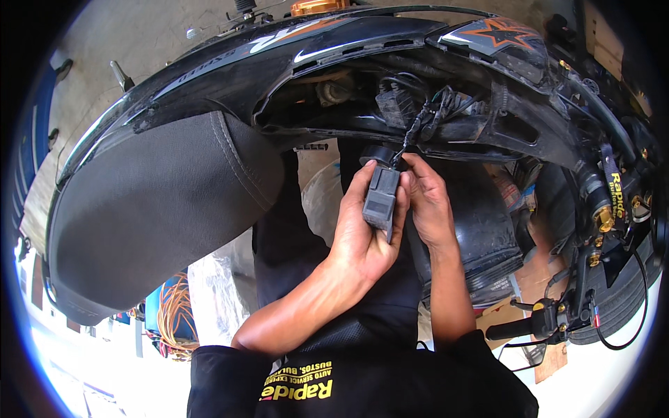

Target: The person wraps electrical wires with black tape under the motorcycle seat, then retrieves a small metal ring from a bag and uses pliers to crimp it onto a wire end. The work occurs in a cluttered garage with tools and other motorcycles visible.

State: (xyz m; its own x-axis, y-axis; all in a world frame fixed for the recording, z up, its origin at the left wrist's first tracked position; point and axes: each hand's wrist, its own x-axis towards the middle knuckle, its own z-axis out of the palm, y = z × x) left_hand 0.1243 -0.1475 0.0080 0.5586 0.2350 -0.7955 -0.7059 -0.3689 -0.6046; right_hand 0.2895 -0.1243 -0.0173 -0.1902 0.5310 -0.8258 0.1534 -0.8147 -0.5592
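My left hand (359, 226) is closed around a black boxy electrical module (382, 198), which I hold upright before the motorcycle. My right hand (428, 198) is closed at the module's upper end, its fingertips pinching about the wiring connector; the exact grip is partly hidden. From there a taped black wire harness (417, 129) runs up into the motorcycle's open body cavity (348, 97). A round black part (377, 154) shows just above my left fingertips. The dark motorcycle body (230, 76) stretches across in front of me.
A black textured seat (160, 209) lies to my left. At the right are the handlebar grip (509, 329), a brake cable (642, 292) and a tire (620, 306). Orange cords (178, 310) hang at lower left, near clear plastic sheeting (221, 292). A large black panel (467, 230) sits beyond my right forearm.
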